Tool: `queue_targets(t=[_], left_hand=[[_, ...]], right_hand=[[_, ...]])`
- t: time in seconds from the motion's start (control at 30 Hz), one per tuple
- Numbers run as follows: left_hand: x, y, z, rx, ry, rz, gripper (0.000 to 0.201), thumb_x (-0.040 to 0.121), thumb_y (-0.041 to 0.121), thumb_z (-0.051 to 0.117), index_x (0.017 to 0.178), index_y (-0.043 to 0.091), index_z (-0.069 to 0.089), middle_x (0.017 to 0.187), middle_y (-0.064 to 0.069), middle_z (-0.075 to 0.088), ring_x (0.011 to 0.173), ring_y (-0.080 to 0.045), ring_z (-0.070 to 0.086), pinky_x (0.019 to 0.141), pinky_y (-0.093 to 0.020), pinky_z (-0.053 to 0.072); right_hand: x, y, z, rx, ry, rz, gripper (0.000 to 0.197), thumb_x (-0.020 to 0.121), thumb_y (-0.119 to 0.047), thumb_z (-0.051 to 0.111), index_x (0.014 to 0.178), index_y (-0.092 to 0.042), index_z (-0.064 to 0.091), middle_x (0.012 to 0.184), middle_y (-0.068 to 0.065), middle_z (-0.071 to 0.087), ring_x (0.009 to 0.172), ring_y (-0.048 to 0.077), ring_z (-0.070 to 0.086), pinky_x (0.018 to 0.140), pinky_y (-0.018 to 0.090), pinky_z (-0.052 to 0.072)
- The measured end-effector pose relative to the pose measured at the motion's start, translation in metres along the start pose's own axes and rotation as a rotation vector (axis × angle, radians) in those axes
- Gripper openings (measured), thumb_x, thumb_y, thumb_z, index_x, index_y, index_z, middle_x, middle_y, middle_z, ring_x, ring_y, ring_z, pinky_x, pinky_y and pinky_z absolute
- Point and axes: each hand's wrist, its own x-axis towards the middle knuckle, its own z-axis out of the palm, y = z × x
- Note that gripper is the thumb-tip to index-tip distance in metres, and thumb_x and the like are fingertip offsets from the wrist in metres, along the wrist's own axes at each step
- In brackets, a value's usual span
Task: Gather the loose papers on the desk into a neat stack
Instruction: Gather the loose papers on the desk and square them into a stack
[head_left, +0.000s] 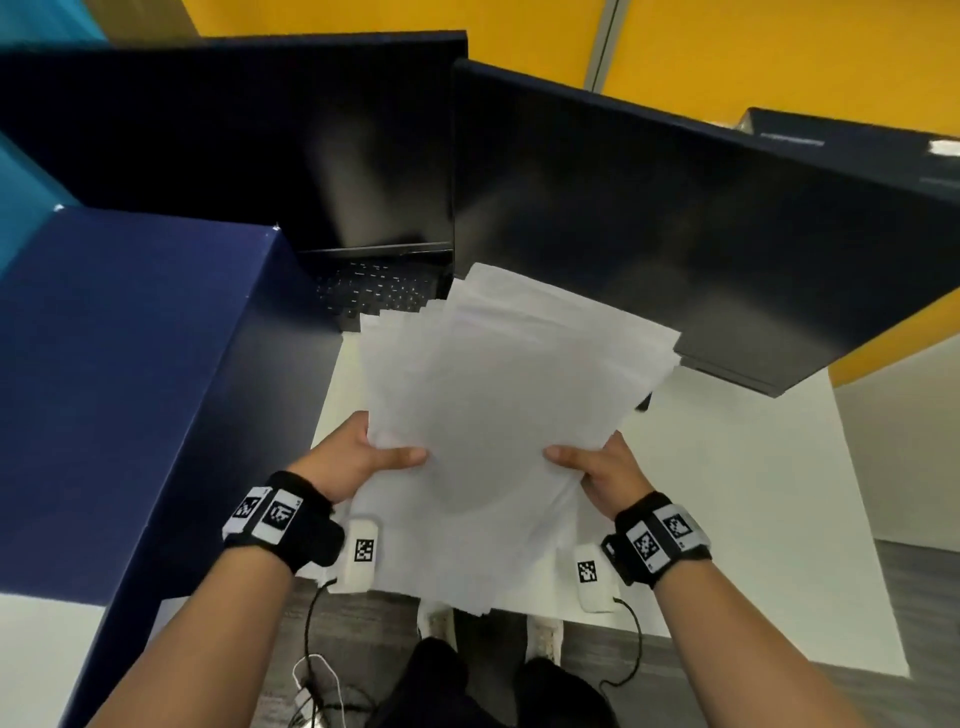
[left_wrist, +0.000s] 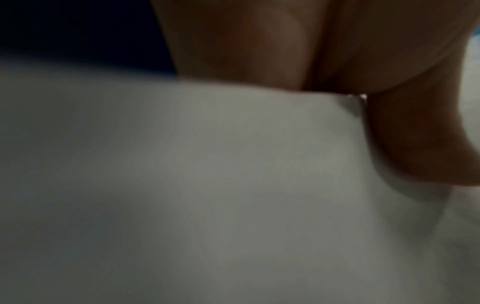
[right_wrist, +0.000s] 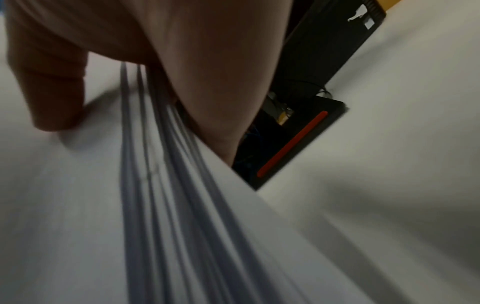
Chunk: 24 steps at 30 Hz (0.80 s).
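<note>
I am holding the papers (head_left: 498, 410) above the worktop (head_left: 737, 467), left hand (head_left: 358, 457) and right hand (head_left: 605, 475) each pinching a near corner, thumbs on top. Sheets are fanning unevenly; squaring their edges probably comes next.

Head view looks steeply down on desk (head_left: 737, 467); both wrist views sit close against papers (head_left: 493, 395), shared by all.
</note>
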Motion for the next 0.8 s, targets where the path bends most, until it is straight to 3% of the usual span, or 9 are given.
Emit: queue_targets(t=[0.1, 0.2, 0.33, 0.5, 0.57, 0.63, 0.7, 0.77, 0.8], left_hand=[[-0.003, 0.032, 0.001, 0.017, -0.018, 0.109, 0.061, 0.06, 0.037, 0.093, 0.114, 0.016, 0.073, 0.118, -0.014, 0.074, 0.11, -0.033, 0.07, 0.096, -0.044, 0.054], [-0.002, 0.057, 0.011, -0.012, 0.005, 0.241, 0.056, 0.062, 0.038, 0.091, 0.113, 0.02, 0.075, 0.118, -0.013, 0.074, 0.109, -0.031, 0.071, 0.094, -0.044, 0.056], [0.004, 0.079, 0.029, 0.074, 0.259, 0.411, 0.038, 0.08, 0.022, 0.082, 0.115, 0.014, 0.072, 0.112, -0.004, 0.077, 0.107, -0.02, 0.072, 0.097, -0.044, 0.054], [0.016, 0.086, 0.051, 0.193, 0.484, 0.485, 0.03, 0.081, 0.024, 0.081, 0.108, 0.015, 0.072, 0.102, 0.007, 0.075, 0.102, -0.01, 0.072, 0.095, -0.027, 0.054], [0.017, 0.084, 0.059, 0.208, 0.48, 0.537, 0.024, 0.082, 0.019, 0.081, 0.103, 0.022, 0.07, 0.096, 0.02, 0.073, 0.097, 0.004, 0.07, 0.087, -0.01, 0.05], [0.018, 0.078, 0.065, 0.209, 0.472, 0.563, 0.025, 0.083, 0.013, 0.079, 0.094, 0.031, 0.066, 0.084, 0.028, 0.073, 0.087, 0.014, 0.067, 0.08, -0.002, 0.046], [0.021, 0.07, 0.064, 0.208, 0.467, 0.554, 0.02, 0.082, 0.022, 0.081, 0.079, 0.025, 0.062, 0.073, 0.019, 0.071, 0.072, 0.001, 0.066, 0.071, -0.003, 0.046], [0.024, 0.062, 0.065, 0.266, 0.469, 0.474, 0.04, 0.075, 0.039, 0.084, 0.067, 0.017, 0.052, 0.058, 0.001, 0.055, 0.052, -0.012, 0.048, 0.049, -0.009, 0.04], [0.028, 0.056, 0.066, 0.301, 0.459, 0.398, 0.047, 0.073, 0.039, 0.086, 0.058, 0.015, 0.048, 0.048, 0.003, 0.047, 0.042, -0.01, 0.039, 0.042, -0.012, 0.033]], right_hand=[[-0.013, -0.031, 0.003, 0.004, -0.032, -0.158, 0.052, 0.055, -0.021, 0.094, 0.103, -0.018, 0.075, 0.11, 0.016, 0.073, 0.107, 0.038, 0.068, 0.094, 0.048, 0.053], [-0.024, -0.067, 0.003, -0.114, -0.024, -0.261, 0.052, 0.059, -0.019, 0.092, 0.107, -0.017, 0.072, 0.107, 0.007, 0.075, 0.105, 0.026, 0.07, 0.092, 0.036, 0.055], [-0.033, -0.107, 0.006, -0.283, 0.119, -0.444, 0.034, 0.074, -0.007, 0.081, 0.106, -0.007, 0.07, 0.095, -0.011, 0.077, 0.093, 0.005, 0.072, 0.081, 0.016, 0.053], [-0.039, -0.122, 0.003, -0.367, 0.214, -0.588, 0.027, 0.081, -0.003, 0.076, 0.092, -0.027, 0.07, 0.09, -0.023, 0.076, 0.089, -0.002, 0.072, 0.082, 0.016, 0.052], [-0.04, -0.122, -0.001, -0.388, 0.226, -0.637, 0.033, 0.082, -0.001, 0.074, 0.096, -0.03, 0.068, 0.092, -0.029, 0.073, 0.091, -0.007, 0.069, 0.083, 0.011, 0.05], [-0.042, -0.118, -0.005, -0.406, 0.253, -0.647, 0.033, 0.083, -0.002, 0.074, 0.097, -0.031, 0.068, 0.093, -0.03, 0.073, 0.093, -0.008, 0.068, 0.084, 0.009, 0.048], [-0.042, -0.113, -0.011, -0.407, 0.263, -0.623, 0.03, 0.082, -0.007, 0.076, 0.098, -0.03, 0.068, 0.093, -0.03, 0.073, 0.093, -0.008, 0.068, 0.084, 0.008, 0.048], [-0.042, -0.106, -0.016, -0.383, 0.254, -0.549, 0.03, 0.079, -0.01, 0.079, 0.1, -0.029, 0.069, 0.095, -0.026, 0.074, 0.093, -0.006, 0.069, 0.084, 0.009, 0.049], [-0.04, -0.102, -0.019, -0.371, 0.232, -0.501, 0.033, 0.077, -0.01, 0.081, 0.101, -0.027, 0.069, 0.098, -0.021, 0.076, 0.095, -0.001, 0.071, 0.085, 0.013, 0.052]])
